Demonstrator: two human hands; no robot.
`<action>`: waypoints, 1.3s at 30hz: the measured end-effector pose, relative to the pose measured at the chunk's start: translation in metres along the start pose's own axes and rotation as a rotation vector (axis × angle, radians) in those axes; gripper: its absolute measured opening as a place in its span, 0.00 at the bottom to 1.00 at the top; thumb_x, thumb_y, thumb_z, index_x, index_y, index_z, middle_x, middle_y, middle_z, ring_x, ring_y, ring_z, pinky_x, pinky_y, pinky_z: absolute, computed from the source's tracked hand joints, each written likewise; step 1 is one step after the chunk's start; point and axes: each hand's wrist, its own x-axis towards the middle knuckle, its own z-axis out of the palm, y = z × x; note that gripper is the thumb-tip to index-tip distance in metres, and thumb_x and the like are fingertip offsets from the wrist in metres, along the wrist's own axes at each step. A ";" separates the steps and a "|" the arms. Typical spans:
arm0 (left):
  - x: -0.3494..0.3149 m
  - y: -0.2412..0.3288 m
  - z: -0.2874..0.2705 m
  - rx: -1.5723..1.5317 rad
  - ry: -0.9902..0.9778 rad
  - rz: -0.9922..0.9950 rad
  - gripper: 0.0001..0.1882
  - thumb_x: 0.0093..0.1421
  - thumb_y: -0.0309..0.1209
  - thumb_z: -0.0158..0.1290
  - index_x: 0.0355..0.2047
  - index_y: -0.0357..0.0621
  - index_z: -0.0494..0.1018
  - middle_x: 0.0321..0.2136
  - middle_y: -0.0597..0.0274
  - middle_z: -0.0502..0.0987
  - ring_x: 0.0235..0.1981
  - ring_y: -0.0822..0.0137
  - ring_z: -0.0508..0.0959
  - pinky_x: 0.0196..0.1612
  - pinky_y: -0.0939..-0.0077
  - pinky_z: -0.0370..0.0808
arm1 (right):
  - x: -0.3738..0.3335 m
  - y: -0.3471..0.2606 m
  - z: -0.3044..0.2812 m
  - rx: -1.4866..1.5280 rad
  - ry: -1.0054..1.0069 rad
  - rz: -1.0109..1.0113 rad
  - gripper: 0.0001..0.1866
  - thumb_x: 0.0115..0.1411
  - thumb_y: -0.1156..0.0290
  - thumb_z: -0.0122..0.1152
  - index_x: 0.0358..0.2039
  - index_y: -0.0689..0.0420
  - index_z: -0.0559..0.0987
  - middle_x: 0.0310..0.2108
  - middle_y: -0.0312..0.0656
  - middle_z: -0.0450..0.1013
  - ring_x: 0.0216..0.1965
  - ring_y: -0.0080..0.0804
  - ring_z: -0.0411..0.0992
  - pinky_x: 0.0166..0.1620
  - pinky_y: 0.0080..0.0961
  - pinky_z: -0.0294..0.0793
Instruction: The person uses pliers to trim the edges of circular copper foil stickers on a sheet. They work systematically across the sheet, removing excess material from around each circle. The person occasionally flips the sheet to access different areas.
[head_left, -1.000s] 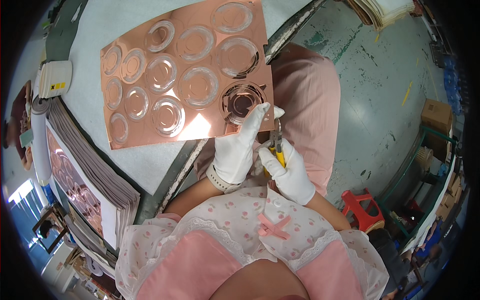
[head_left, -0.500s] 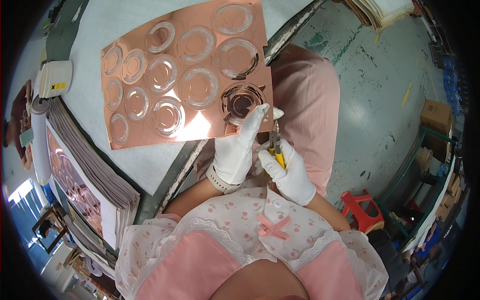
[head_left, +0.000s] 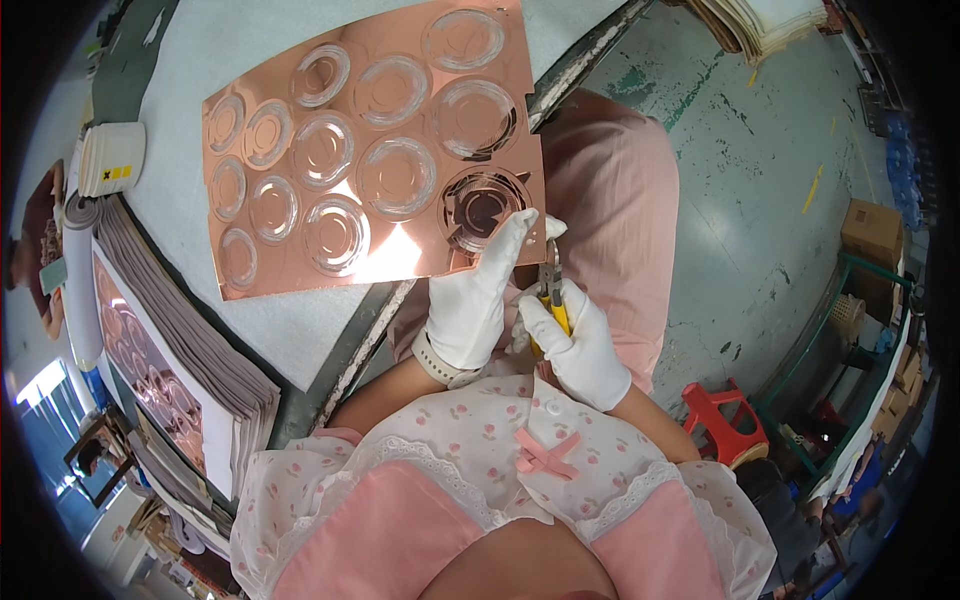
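Note:
A shiny copper-coloured sheet [head_left: 390, 235] with rows of round ring patterns is held tilted over the table's edge. My left hand [head_left: 475, 300], in a white glove, grips its near edge at the lower right, thumb on top and the other fingers underneath. In my right hand [head_left: 580, 350], also gloved in white, is a pair of pliers or cutters [head_left: 558, 313] with yellow handles. Their metal jaws point up at the sheet's lower right corner, close to my left fingertips. Whether the jaws touch the sheet I cannot tell.
Under the sheet lies a pale covered table [head_left: 290, 335] with a dark edge. To the left is a thick stack of sheets [head_left: 235, 420] with another copper sheet on it. A red plastic stool [head_left: 722, 420], a green metal frame [head_left: 770, 390] and a cardboard box [head_left: 872, 232] stand at right.
The pliers and my right hand have shifted very slightly. The copper sheet and my left hand have stayed practically still.

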 end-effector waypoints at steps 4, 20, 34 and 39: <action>0.001 0.013 -0.005 0.243 -0.006 0.033 0.37 0.48 0.13 0.49 0.58 0.51 0.55 0.46 0.56 0.71 0.40 0.66 0.74 0.44 0.78 0.71 | -0.001 -0.001 0.000 0.004 -0.002 0.002 0.10 0.59 0.68 0.52 0.32 0.62 0.68 0.21 0.35 0.69 0.23 0.18 0.68 0.28 0.18 0.68; 0.001 0.025 -0.003 0.184 0.019 -0.103 0.20 0.59 0.18 0.40 0.53 0.36 0.60 0.44 0.49 0.72 0.43 0.63 0.74 0.50 0.73 0.68 | 0.000 -0.004 -0.001 -0.047 0.005 0.005 0.10 0.59 0.67 0.53 0.32 0.62 0.68 0.20 0.34 0.68 0.22 0.18 0.67 0.27 0.19 0.67; 0.001 0.026 -0.003 0.226 0.015 -0.133 0.20 0.59 0.18 0.40 0.54 0.37 0.60 0.43 0.50 0.73 0.42 0.63 0.74 0.48 0.73 0.69 | 0.001 0.000 0.001 0.022 0.019 0.027 0.11 0.59 0.66 0.52 0.32 0.63 0.69 0.20 0.35 0.69 0.22 0.18 0.67 0.27 0.19 0.69; -0.004 0.020 -0.002 -0.005 0.062 -0.314 0.18 0.60 0.22 0.41 0.52 0.37 0.62 0.44 0.56 0.73 0.40 0.68 0.74 0.44 0.76 0.70 | 0.005 0.004 0.002 0.013 0.042 0.056 0.11 0.59 0.66 0.53 0.32 0.63 0.70 0.20 0.35 0.69 0.21 0.18 0.68 0.27 0.19 0.69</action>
